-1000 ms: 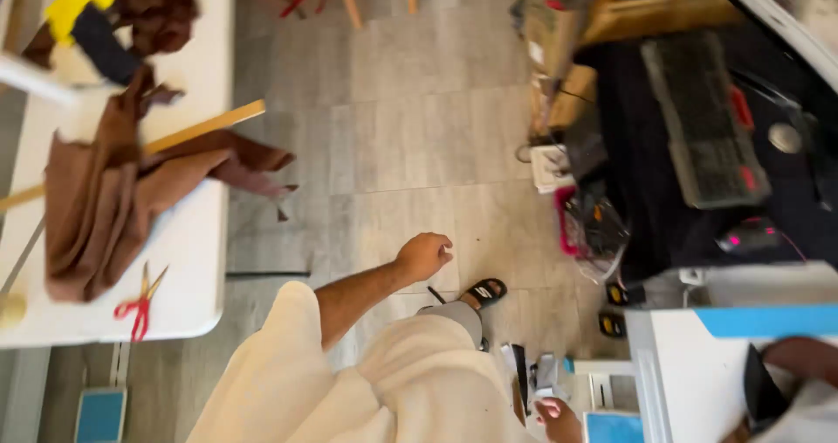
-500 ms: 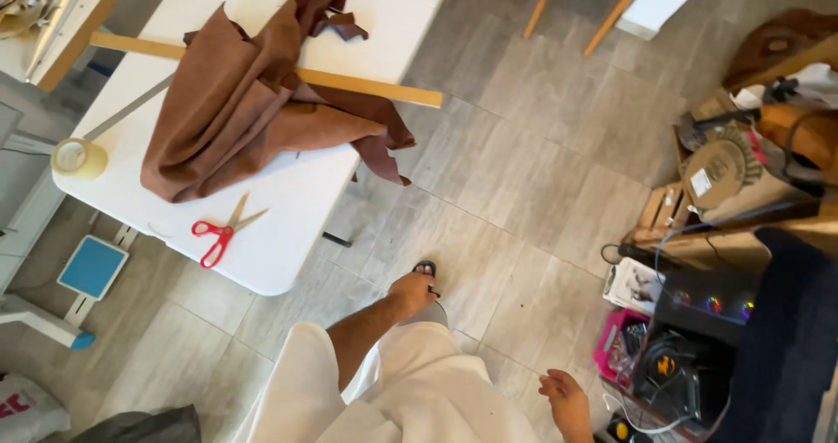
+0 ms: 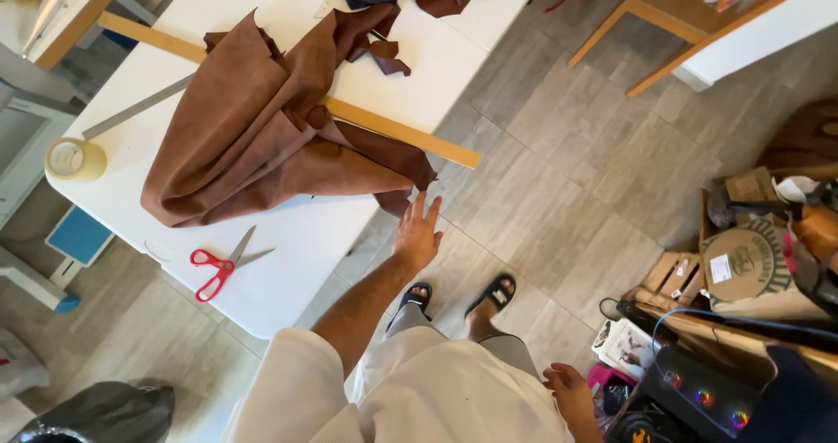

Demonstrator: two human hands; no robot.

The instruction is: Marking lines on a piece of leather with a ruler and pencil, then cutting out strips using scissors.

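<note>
Left hand, fingers spread and empty, nears the brown cloth at centre frame: pinch its hanging corner firmly. Right hand hangs loose, empty.

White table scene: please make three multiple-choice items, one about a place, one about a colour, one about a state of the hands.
1. Where do the scissors lie?
A. on the floor
B. on the white table, near its front edge
C. on the brown leather

2. What colour are the scissor handles?
A. red
B. blue
C. black

3. How is the left hand?
A. closed on the wooden ruler
B. holding the tape roll
C. open and empty, fingers spread near the hanging leather

Answers: 1 B, they rest on bare tabletop below the leather. 2 A, both loops are red. 3 C, nothing sits in the palm.
</note>
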